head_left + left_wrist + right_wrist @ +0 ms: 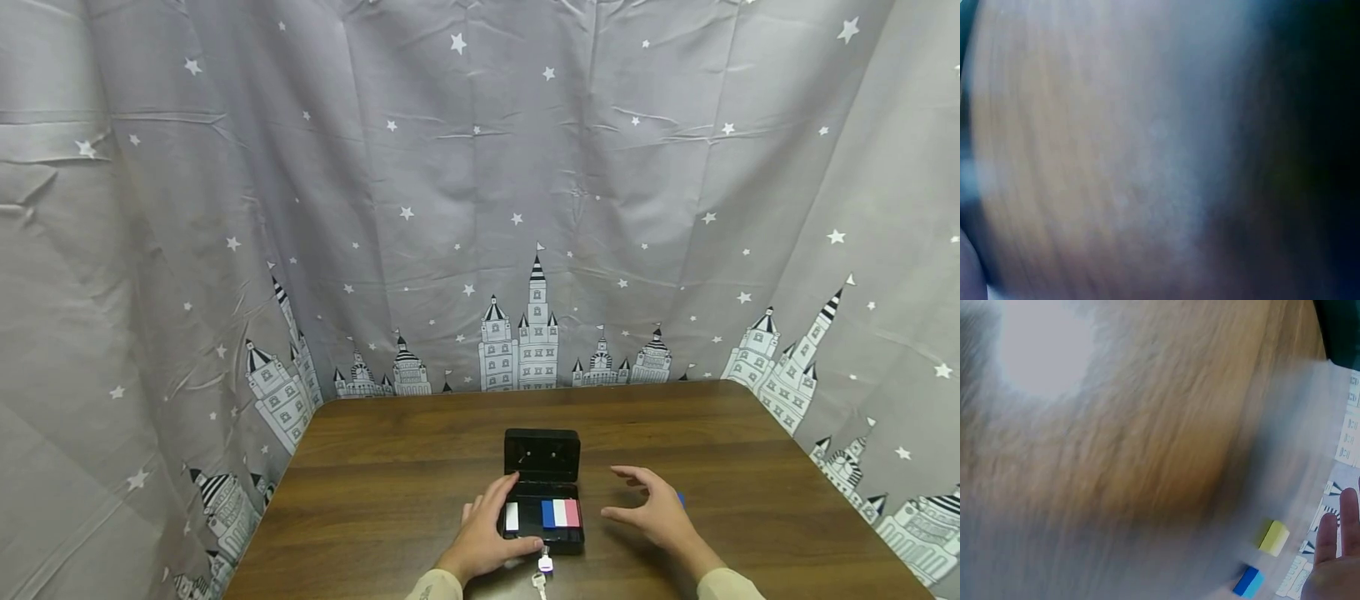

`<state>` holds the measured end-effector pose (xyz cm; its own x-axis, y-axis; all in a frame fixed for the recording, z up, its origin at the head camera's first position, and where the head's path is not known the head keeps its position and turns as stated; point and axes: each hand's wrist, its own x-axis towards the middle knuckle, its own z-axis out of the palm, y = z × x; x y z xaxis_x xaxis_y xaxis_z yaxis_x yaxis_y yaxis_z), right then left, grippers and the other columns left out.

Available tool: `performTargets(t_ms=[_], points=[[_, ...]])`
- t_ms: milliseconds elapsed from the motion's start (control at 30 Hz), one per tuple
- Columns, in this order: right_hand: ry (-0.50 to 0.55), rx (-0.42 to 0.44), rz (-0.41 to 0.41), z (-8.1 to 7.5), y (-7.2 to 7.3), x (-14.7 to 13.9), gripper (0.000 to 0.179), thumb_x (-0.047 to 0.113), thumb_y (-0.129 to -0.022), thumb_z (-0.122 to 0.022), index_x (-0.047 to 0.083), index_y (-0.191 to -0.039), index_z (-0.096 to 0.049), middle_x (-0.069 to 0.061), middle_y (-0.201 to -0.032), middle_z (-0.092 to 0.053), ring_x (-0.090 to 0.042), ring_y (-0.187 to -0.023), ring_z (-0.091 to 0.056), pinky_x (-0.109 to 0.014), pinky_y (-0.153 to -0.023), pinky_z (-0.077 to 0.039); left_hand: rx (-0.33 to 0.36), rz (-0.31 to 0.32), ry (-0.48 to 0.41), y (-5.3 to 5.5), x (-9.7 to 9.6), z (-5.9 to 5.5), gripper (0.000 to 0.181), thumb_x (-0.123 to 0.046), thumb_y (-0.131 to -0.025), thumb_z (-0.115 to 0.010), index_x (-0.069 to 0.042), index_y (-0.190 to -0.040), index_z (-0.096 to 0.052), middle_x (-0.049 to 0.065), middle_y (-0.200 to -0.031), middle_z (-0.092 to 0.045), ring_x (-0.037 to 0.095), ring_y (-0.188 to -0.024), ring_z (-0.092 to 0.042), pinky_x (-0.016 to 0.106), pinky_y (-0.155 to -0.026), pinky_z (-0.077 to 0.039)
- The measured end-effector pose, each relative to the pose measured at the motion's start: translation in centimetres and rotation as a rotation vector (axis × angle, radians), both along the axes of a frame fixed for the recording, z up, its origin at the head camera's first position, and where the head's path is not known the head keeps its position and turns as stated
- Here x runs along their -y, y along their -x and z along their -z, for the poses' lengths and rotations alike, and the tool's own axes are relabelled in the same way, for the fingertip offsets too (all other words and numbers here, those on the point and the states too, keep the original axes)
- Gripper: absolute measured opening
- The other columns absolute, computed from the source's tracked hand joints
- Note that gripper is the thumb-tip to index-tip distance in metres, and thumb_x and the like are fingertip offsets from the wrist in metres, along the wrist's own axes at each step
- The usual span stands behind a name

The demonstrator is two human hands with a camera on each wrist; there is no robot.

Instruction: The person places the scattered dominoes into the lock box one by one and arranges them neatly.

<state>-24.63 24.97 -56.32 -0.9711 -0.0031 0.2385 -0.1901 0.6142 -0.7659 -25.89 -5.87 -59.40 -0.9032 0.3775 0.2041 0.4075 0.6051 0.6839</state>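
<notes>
A black box (pixel 530 533) with a hinged lid (pixel 542 454) stands open on the table in the head view. Inside lie a white block (pixel 512 517) at the left and a row of blue, white and pink blocks (pixel 560 513) at the right. My left hand (pixel 483 533) holds the box's left side, thumb at the front edge and index finger near the hinge. To the right, apart from the box, my right hand (pixel 656 512) hovers, thumb and fingers spread with nothing between them. Keys (pixel 542 571) hang at the box's front.
On the wooden table (pixel 375 483), a yellow block (pixel 1274 538) and a blue block (pixel 1249 582) lie near my right hand. A grey curtain (pixel 450 208) with stars and castles closes off the back and sides. The left wrist view is mostly blur.
</notes>
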Motion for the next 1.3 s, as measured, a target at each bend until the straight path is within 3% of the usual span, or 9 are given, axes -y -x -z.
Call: performTargets(t_ms=[600,867,1000,1300], points=[[-0.061,0.027,0.044,0.1,-0.8,-3.8,0.069,0.030,-0.070,-0.093,0.006,-0.129,-0.065,-0.015,-0.126,-0.064,-0.036,-0.112,-0.058,-0.056,-0.094,-0.047,0.050,-0.010,0.005,0.2,0.0,0.0,0.105,-0.071,-0.071,-0.077,-0.027,-0.157,-0.035,-0.002,-0.156,-0.039,0.027,-0.129,-0.044,0.057,-0.100,-0.029],[-0.096,0.015,0.073,-0.1,-1.4,-5.7,0.071,0.029,-0.069,-0.093,0.002,-0.128,-0.065,-0.023,-0.127,-0.062,-0.041,-0.110,-0.058,-0.059,-0.090,-0.047,-0.009,-0.017,0.003,0.2,0.0,0.5,0.103,-0.069,-0.072,-0.077,-0.026,-0.156,-0.037,0.000,-0.155,-0.041,0.029,-0.126,-0.046,0.057,-0.097,-0.030],[-0.112,0.057,0.086,0.2,-1.6,-6.6,0.072,0.029,-0.071,-0.092,0.001,-0.131,-0.063,-0.024,-0.129,-0.061,-0.043,-0.113,-0.058,-0.060,-0.091,-0.046,-0.020,-0.012,-0.004,0.1,0.0,0.5,0.102,-0.067,-0.073,-0.078,-0.025,-0.156,-0.037,0.002,-0.154,-0.042,0.032,-0.125,-0.047,0.060,-0.097,-0.030],[-0.148,0.136,0.099,0.9,-1.7,-7.7,0.075,0.031,-0.071,-0.092,0.000,-0.132,-0.061,-0.028,-0.131,-0.060,-0.052,-0.120,-0.053,-0.063,-0.094,-0.043,0.036,-0.007,-0.007,0.1,0.0,0.2,0.103,-0.067,-0.072,-0.079,-0.025,-0.157,-0.036,0.000,-0.156,-0.040,0.030,-0.129,-0.044,0.059,-0.100,-0.028]])
